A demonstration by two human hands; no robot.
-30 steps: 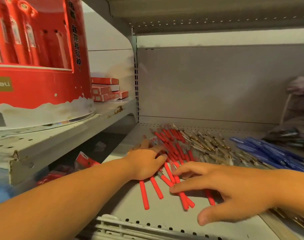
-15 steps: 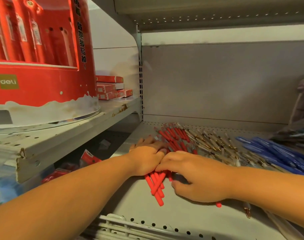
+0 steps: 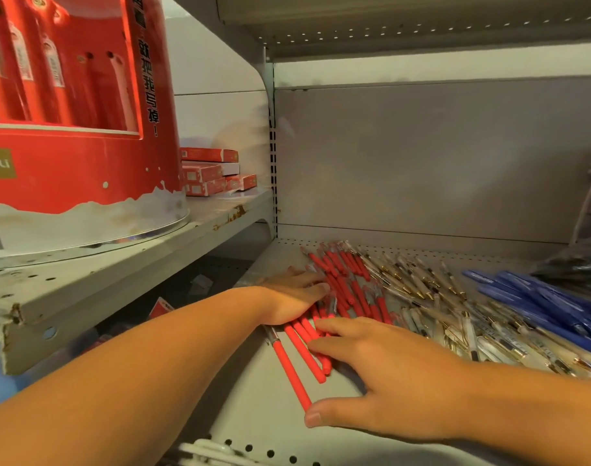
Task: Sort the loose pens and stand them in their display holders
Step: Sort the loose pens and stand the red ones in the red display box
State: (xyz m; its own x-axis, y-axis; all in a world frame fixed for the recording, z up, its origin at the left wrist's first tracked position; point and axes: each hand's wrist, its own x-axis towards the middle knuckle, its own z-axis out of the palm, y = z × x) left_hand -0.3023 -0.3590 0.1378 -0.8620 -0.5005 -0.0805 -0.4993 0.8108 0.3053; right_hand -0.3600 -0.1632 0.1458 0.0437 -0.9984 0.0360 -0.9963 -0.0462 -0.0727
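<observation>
Down on the lower shelf (image 3: 247, 415), herding a loose fan of red pens (image 3: 349, 290) from two sides. Bracing the pile's left edge with the left hand (image 3: 292, 299), fingers laid fairly straight against the barrels, gripping nothing. Covering the near ends with the right hand (image 3: 391, 368), fingers spread flat, thumb touching the near tip of the closest pen. Hands apart, with red barrels showing between them. Running far to near, those barrels, drifting right as they come near, so probably calling for a squeeze across the long axis to bundle them. Up and to the left on the higher shelf (image 3: 126, 264), the red display holder (image 3: 69, 156), nearer the left hand by the look of it. Crowding the right side, clear gold-tipped pens (image 3: 418, 290), then blue pens (image 3: 536, 307) farther right. Closing off the far side, a plain grey back panel (image 3: 422, 156); stacked beside the holder, small red boxes (image 3: 208, 173).
</observation>
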